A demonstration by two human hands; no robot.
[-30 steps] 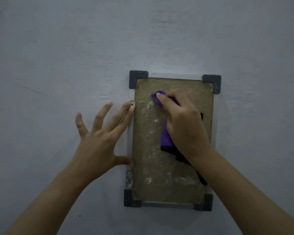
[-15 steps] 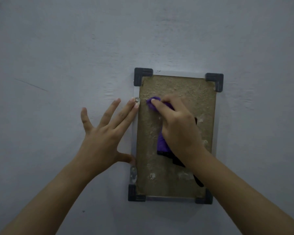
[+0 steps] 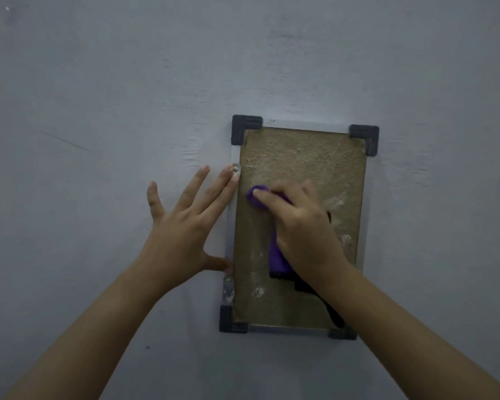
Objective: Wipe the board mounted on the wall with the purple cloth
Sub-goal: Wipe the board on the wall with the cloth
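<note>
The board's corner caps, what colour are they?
Dark grey corner caps, clearest in the head view.

Rough matt fibrous board point(image 3: 303, 168) w/ metal frame, plastic corners; soft purple cloth point(image 3: 276, 256); matt wall point(image 3: 127, 82).

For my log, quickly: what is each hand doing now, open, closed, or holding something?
Left hand: open, fingers spread flat against the wall and the board frame.
Right hand: closed on the cloth, pressing it to the board.

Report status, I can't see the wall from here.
Right hand pressing purple cloth on board. Left hand open, bracing frame edge. Nothing in the way.
</note>
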